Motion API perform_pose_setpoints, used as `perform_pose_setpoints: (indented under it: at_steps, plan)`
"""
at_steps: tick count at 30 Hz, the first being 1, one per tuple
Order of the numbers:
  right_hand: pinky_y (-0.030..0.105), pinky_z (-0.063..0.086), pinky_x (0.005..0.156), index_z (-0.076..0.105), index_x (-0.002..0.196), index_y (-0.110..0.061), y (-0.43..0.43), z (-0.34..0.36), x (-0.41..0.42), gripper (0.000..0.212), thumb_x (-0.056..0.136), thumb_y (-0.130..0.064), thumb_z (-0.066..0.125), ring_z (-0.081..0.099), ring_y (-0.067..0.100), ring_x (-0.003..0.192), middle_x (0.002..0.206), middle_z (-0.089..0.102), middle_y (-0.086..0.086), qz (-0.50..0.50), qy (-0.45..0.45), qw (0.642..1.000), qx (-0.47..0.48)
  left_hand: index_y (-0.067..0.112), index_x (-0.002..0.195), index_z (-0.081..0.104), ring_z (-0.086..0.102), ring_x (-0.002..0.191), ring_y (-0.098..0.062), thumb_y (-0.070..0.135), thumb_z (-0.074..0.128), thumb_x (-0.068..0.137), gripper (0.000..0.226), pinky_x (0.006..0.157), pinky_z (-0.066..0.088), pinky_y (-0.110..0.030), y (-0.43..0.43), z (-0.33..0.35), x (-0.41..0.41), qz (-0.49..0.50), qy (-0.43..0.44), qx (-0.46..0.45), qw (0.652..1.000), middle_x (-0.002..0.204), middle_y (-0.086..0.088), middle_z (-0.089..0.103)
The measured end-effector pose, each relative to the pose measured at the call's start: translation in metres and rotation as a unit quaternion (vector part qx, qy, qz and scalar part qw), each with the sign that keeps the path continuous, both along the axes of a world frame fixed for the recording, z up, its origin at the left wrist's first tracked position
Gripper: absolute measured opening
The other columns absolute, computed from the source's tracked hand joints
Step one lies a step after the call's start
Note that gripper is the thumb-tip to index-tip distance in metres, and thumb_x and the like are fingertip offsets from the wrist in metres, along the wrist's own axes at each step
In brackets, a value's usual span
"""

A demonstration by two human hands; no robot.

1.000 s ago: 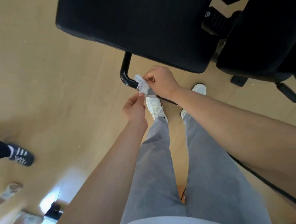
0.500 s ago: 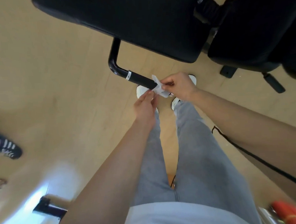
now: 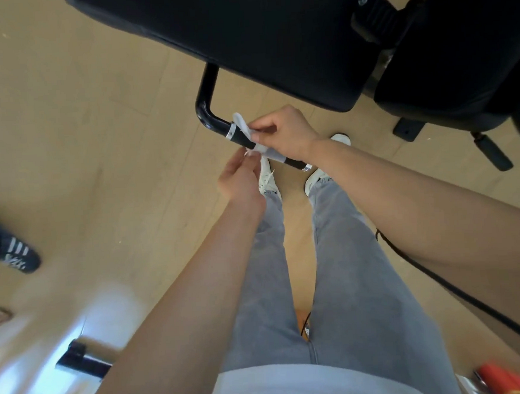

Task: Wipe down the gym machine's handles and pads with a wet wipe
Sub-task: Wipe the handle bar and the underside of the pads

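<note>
- Now, my right hand (image 3: 282, 131) pinches the wet wipe (image 3: 240, 122) draped over the machine's handle (image 3: 240, 139), near the black pad (image 3: 273, 43)
- My left hand (image 3: 239, 179) pinches its lower end
- Step, I judge: wrapping the grip; next, close round it and rub along

Pale wooden floor (image 3: 81, 131), bright glare (image 3: 28, 366) at lower left

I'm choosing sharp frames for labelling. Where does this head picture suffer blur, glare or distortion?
Head view: the white wet wipe, left hand and right hand at the black machine handle look fairly sharp; the tan floor lower left is smeared, with bluish-white glare; the dark striped shoe is blurred; the black machine pad shows almost no texture; forearms balloon toward the edges.
</note>
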State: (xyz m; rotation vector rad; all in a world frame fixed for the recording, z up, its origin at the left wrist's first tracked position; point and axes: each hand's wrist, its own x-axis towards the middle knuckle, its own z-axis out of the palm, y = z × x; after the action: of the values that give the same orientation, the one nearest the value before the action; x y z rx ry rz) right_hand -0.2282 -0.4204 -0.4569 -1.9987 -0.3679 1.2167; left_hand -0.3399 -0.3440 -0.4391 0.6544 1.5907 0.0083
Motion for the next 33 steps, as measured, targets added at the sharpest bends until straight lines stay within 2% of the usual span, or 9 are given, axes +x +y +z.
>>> perform_pose_setpoints:
  at_steps: [6,10,14,18,21,25,28,30,33]
  plan:
    - [0.018,0.053,0.093,0.077,0.116,-0.013,0.020,0.002,0.005,0.023,0.093,-0.015,0.073,0.071,0.006,0.101,0.110,0.077,-0.001,-0.029,0.022,0.998,0.044,0.005,0.103,0.070,0.076,0.083,-0.016,-0.007,0.069,0.092,0.016,0.084,0.061,-0.024,0.019,0.007,0.010,0.076,-0.016,0.042,0.996,0.097,-0.012,0.076]
    - [0.018,0.052,0.095,0.075,0.120,-0.012,-0.004,-0.005,0.003,0.025,0.095,-0.018,0.071,0.069,0.005,0.103,0.113,0.076,-0.001,-0.028,0.059,0.998,0.013,0.007,0.107,0.071,0.075,0.089,-0.013,-0.001,0.063,0.098,0.014,0.082,0.059,-0.021,0.006,0.001,0.005,0.050,-0.028,-0.002,0.998,0.106,-0.012,0.076]
    - [0.010,0.048,0.081,0.076,0.118,-0.012,-0.035,-0.011,0.001,0.024,0.095,-0.018,0.072,0.065,-0.004,0.088,0.104,0.074,-0.006,-0.019,0.084,0.996,-0.027,0.003,0.116,0.070,0.073,0.090,-0.013,-0.002,0.063,0.097,0.021,0.081,0.057,-0.019,-0.008,-0.005,0.001,-0.014,-0.025,-0.068,0.997,0.111,-0.013,0.075]
    - [0.027,0.055,0.089,0.079,0.107,-0.013,-0.067,-0.016,0.000,0.017,0.091,-0.016,0.077,0.070,0.015,0.096,0.102,0.077,0.002,-0.006,0.040,0.992,-0.119,0.003,0.116,0.071,0.072,0.094,-0.017,-0.002,0.069,0.094,0.023,0.093,0.058,-0.025,-0.023,-0.007,-0.007,-0.098,0.001,-0.110,0.989,0.115,-0.015,0.075]
    - [0.034,0.058,0.089,0.078,0.098,-0.012,-0.078,-0.013,0.005,0.010,0.089,-0.013,0.077,0.071,0.021,0.094,0.095,0.075,0.005,-0.067,0.001,0.986,-0.154,0.008,0.107,0.074,0.070,0.096,-0.022,0.000,0.072,0.092,0.017,0.093,0.058,-0.028,-0.020,-0.010,-0.013,-0.100,0.023,-0.106,0.989,0.117,-0.017,0.074]
    - [0.027,0.059,0.082,0.071,0.090,-0.019,-0.066,-0.005,0.019,0.009,0.087,-0.013,0.077,0.070,0.014,0.084,0.087,0.073,-0.002,-0.206,-0.077,0.969,-0.113,0.010,0.107,0.074,0.069,0.094,-0.021,0.005,0.071,0.093,0.015,0.083,0.058,-0.025,-0.001,-0.009,-0.016,-0.094,0.024,-0.072,0.993,0.111,-0.011,0.075]
    - [0.025,0.058,0.080,0.068,0.089,-0.018,-0.044,-0.003,0.023,0.012,0.086,-0.014,0.078,0.069,0.009,0.079,0.084,0.070,-0.007,-0.245,-0.097,0.961,-0.079,0.012,0.111,0.072,0.071,0.100,-0.020,0.008,0.067,0.096,0.016,0.087,0.059,-0.027,0.017,-0.006,-0.011,-0.083,-0.003,-0.052,0.995,0.118,-0.010,0.075]
    - [0.030,0.060,0.082,0.063,0.086,-0.020,-0.028,-0.005,0.021,0.016,0.087,-0.015,0.078,0.069,0.010,0.078,0.083,0.069,-0.007,-0.235,-0.060,0.968,-0.063,0.014,0.116,0.069,0.071,0.107,-0.021,0.011,0.064,0.098,0.019,0.092,0.058,-0.029,0.027,-0.006,-0.007,-0.078,-0.017,-0.039,0.996,0.117,-0.006,0.075]
    - [0.035,0.061,0.080,0.063,0.088,-0.019,-0.004,-0.009,0.010,0.012,0.092,-0.017,0.075,0.066,0.013,0.076,0.084,0.069,-0.001,-0.174,0.087,0.980,-0.042,0.018,0.121,0.067,0.069,0.117,-0.022,0.016,0.062,0.099,0.022,0.099,0.056,-0.031,0.037,-0.008,0.000,-0.083,-0.039,-0.030,0.995,0.116,0.000,0.074]
